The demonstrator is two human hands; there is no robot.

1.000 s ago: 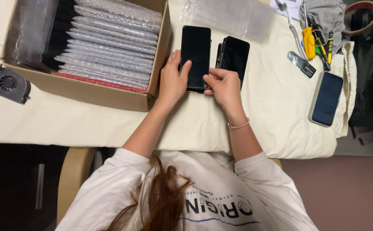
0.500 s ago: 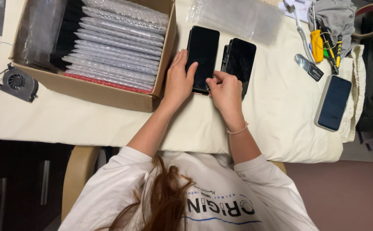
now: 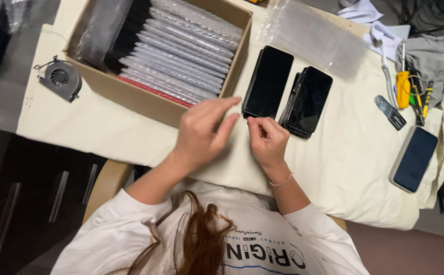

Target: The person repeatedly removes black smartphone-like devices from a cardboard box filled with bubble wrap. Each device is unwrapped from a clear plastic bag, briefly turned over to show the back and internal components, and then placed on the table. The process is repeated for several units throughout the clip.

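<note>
A black phone screen [image 3: 269, 81] lies flat on the white cloth [image 3: 130, 135], right of a cardboard box [image 3: 145, 99]. Beside it sits a small stack of black screens [image 3: 308, 99]. My left hand [image 3: 199, 135] hovers just below the single screen with fingers stretched out and apart, holding nothing. My right hand [image 3: 268, 140] is next to it with fingers curled and thumb against forefinger, just short of the near ends of the screens. I see nothing in that pinch.
The box holds several bubble-wrapped panels [image 3: 181, 56]. A clear plastic bag [image 3: 313, 35] lies beyond the screens. At right are a yellow screwdriver [image 3: 403, 89], a metal tool [image 3: 390, 112], a grey cloth [image 3: 431, 58] and a cased phone [image 3: 414, 159]. A small fan [image 3: 59, 79] sits left of the box.
Both hands have drawn back toward me off the screens. The left hand, which lay on the single screen, is lifted clear; the right has left the stack and curled.
</note>
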